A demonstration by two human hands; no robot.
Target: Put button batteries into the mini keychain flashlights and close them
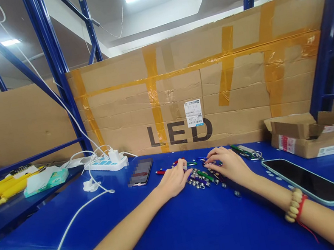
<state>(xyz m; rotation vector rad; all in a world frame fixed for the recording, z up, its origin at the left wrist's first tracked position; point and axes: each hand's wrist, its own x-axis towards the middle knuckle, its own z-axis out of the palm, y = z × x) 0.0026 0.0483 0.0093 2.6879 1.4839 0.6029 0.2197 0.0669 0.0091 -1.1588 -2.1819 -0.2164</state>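
Counter (183, 234) strewn with small silvery metal fittings (196, 183) between left hand (173, 180), narrowly curled, and right hand (228, 164), loosely curled (grip contents unclear).

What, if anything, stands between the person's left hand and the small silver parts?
Nothing visible does: the left hand is right beside the small silver parts, and the dark phone lies off to its left.

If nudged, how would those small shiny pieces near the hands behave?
The small shiny pieces would probably scatter, since they lie loose. They might slide easily on the smooth-looking blue tabletop. Each seems light, being so small.
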